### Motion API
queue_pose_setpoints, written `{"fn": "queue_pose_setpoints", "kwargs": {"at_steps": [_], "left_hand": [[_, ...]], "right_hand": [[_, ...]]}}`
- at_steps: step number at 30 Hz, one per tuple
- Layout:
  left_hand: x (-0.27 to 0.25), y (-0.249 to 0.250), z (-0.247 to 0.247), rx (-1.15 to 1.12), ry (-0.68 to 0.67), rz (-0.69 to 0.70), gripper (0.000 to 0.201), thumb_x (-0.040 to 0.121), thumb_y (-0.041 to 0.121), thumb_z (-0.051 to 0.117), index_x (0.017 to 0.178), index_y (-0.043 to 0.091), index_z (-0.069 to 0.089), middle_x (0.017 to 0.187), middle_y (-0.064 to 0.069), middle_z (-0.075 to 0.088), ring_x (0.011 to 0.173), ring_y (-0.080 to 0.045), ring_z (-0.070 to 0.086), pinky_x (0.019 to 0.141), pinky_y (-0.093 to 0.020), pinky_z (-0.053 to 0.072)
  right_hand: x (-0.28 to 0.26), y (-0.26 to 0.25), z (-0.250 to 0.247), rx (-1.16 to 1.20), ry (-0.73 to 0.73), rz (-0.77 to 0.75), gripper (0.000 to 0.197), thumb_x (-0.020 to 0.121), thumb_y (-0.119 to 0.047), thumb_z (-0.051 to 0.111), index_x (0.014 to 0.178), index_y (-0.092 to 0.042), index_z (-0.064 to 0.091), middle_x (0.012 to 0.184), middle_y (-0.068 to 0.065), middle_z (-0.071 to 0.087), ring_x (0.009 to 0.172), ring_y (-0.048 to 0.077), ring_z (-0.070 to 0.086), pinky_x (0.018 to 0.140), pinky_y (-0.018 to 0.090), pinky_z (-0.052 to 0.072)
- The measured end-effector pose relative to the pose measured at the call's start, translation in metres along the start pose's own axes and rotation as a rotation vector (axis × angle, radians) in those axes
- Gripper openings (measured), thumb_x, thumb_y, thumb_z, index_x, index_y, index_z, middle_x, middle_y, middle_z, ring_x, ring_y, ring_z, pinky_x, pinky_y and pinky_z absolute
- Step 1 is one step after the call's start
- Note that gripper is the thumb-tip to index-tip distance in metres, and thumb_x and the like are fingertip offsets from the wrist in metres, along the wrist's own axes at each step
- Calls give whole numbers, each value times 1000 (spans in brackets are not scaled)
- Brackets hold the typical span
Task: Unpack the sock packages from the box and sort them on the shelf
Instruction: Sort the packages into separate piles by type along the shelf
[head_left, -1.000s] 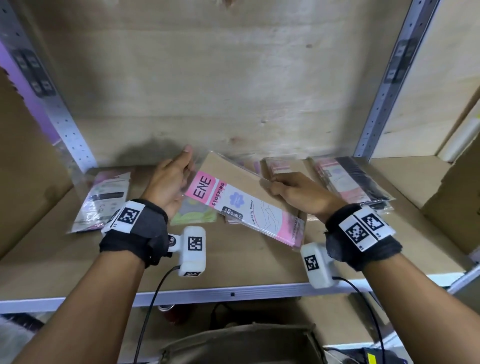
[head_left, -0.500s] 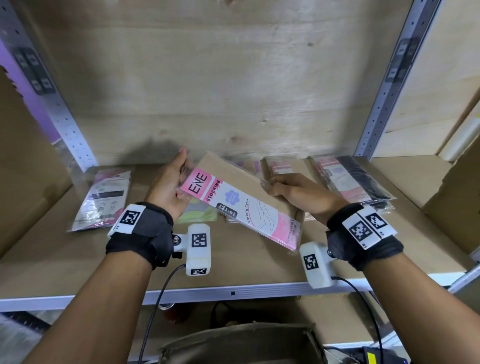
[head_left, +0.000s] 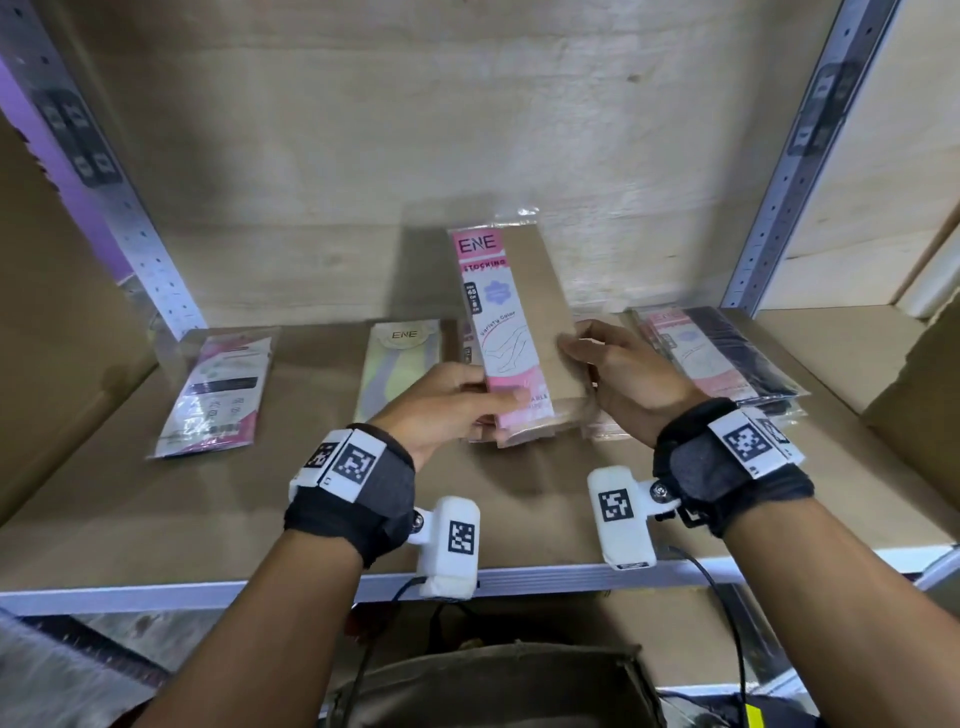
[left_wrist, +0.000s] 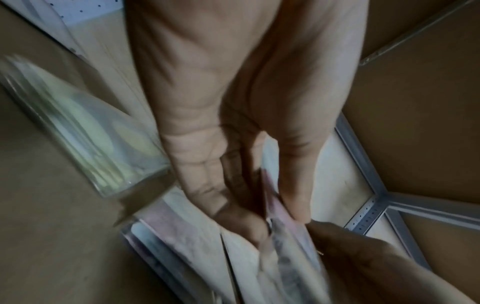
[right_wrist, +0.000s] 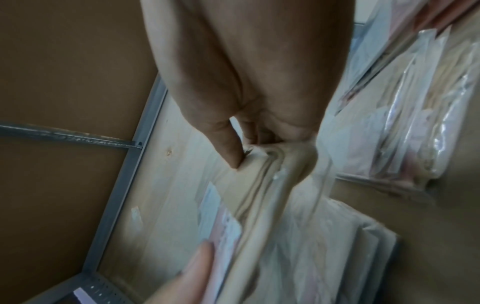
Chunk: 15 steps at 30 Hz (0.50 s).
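Both hands hold one flat clear-plastic stocking package with a pink-and-white ENE label and beige contents (head_left: 511, 332), stood nearly upright on its lower end above the brown board shelf (head_left: 218, 514). Left hand (head_left: 441, 405): thumb across the package's lower front, fingers behind it, a pinch on the lower left corner. Right hand (head_left: 621, 376): fingertips curled onto the right edge at mid height, thumb hidden behind.

Edges and room: package bottom sits over a low stack of similar packages (head_left: 597, 426), whether touching cannot be told. Just left of it lies a pale yellow-green stocking package (head_left: 395, 369); farther left, well apart, a white-and-pink package with dark print (head_left: 218, 389). To the right, a pile of pink-labelled packages with black contents (head_left: 717, 358) lies near the grey perforated upright (head_left: 779, 192). Bare board shows along the shelf's front strip, behind the pale metal lip (head_left: 519, 577). Open top of a brown cardboard box (head_left: 493, 680) shows below the shelf.

Left wrist view, blurred: thumb and fingers (left_wrist: 207, 197) on either side of the thin package edge (left_wrist: 275, 207), yellow-green package (left_wrist: 78, 131) beside. Right wrist view: fingers (right_wrist: 228, 144) bunching the beige folded material (right_wrist: 262, 185) through the plastic, which the head view does not show.
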<state>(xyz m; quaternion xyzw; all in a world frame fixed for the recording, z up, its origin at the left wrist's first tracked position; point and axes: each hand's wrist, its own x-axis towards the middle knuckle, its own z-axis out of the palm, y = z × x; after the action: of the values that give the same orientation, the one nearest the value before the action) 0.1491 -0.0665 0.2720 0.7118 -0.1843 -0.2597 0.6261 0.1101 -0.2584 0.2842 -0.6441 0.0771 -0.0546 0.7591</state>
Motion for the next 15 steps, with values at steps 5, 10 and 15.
{"fn": "queue_pose_setpoints", "kwargs": {"at_steps": [5, 10, 15], "left_hand": [[5, -3, 3, 74, 62, -21, 30, 88, 26, 75, 117, 22, 72, 114, -5, 74, 82, -8, 67, 77, -24, 60], [9, -2, 2, 4, -22, -136, 41, 81, 49, 76, 114, 26, 65, 100, -7, 77, 90, -27, 76, 75, -33, 63], [15, -4, 7, 107, 34, -194, 64, 76, 66, 72, 107, 10, 62, 74, -9, 76, 62, -19, 73, 52, -22, 55]], "right_hand": [[1, 6, -8, -12, -2, -43, 21, 97, 3, 53, 81, -10, 56, 96, 19, 51, 86, 28, 46, 76, 36, 39], [4, -1, -17, -13, 42, -99, 10, 97, 1, 53, 92, -7, 56, 98, 20, 48, 74, 29, 44, 55, 33, 35], [4, -5, -25, 11, 75, -139, 14, 98, 2, 50, 112, -2, 53, 95, 22, 51, 73, 33, 41, 42, 31, 34]]}}
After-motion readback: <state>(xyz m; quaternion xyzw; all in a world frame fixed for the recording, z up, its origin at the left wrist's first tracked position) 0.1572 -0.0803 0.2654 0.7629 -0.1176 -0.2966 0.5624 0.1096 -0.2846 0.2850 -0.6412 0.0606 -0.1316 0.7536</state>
